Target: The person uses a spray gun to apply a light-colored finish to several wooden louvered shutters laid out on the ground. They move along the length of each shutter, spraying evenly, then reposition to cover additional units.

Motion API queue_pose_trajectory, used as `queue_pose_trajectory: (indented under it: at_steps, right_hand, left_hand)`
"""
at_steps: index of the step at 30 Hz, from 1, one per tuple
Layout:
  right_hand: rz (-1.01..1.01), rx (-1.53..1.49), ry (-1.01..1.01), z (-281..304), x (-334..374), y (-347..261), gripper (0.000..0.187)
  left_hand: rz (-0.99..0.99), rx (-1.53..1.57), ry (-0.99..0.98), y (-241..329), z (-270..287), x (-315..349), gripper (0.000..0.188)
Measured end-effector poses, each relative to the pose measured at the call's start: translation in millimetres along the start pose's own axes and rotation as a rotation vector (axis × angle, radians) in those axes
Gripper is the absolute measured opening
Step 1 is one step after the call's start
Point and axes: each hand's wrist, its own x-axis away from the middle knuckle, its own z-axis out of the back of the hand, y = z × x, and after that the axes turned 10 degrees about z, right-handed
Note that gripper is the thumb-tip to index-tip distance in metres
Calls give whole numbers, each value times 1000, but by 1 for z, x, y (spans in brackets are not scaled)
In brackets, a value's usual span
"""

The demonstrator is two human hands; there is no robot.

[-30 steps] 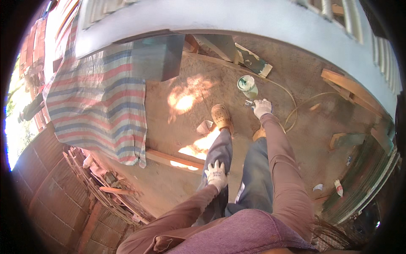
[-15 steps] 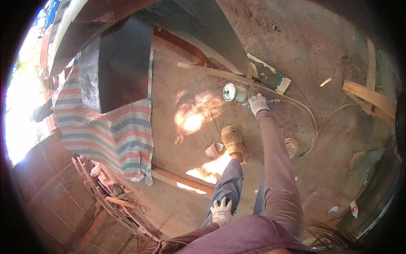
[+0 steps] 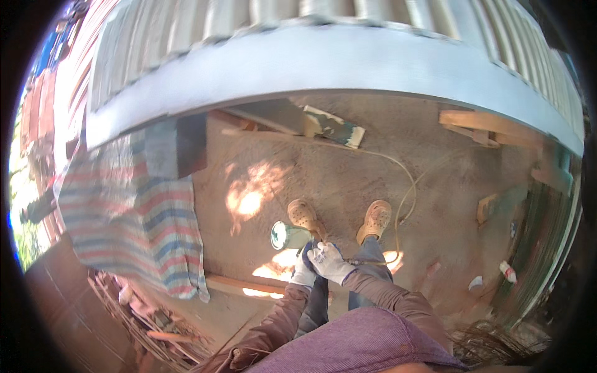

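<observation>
Desk: Who is pictured, and at what?

Field: A person (image 3: pixel 360 340) dressed in purple and brown stands on a dirt floor (image 3: pixel 348 186), gloved hands brought together low in front, at a spray gun (image 3: pixel 301 238) with a pale cylindrical cup (image 3: pixel 289 235).

Desk: How are the hands set?

Field: The right hand (image 3: pixel 331 262) is closed around the body of the spray gun, which the gloves largely hide. The left hand (image 3: pixel 303 271) sits right against it, fingers bent near the base of the cup; whether it grips anything cannot be told.

Desk: And where is the spray gun?

Field: Between the person and the clogs (image 3: pixel 376 219), as seen from above, the cup tipped over with its round end facing left, near the left foot. A yellowish hose (image 3: pixel 413 193) runs from beside the right wrist, loops past the right foot and reaches toward a chipped green board (image 3: pixel 336 127).

Desk: What surrounds the scene?

Field: A red, white and blue striped sheet (image 3: pixel 134 230) at left, beside a dark box (image 3: pixel 189 149). A long white panel (image 3: pixel 311 59) spans the top, bordered by corrugated sheeting (image 3: pixel 205 28). Sunlight (image 3: pixel 250 203) dapples the floor.
</observation>
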Motion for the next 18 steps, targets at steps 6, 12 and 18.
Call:
queue_pose_trajectory:
  at_steps: [6, 12, 18]
  right_hand:
    - [33, 18, 209, 3, 50, 18, 45]
    - [54, -49, 360, 3, 46, 57, 50]
    - [34, -166, 379, -11, 4, 87, 37]
  left_hand:
    - [192, -32, -191, 38, 59, -29, 34]
    - [235, 37, -186, 105, 34, -62, 31]
    - [280, -31, -68, 152, 41, -111, 19]
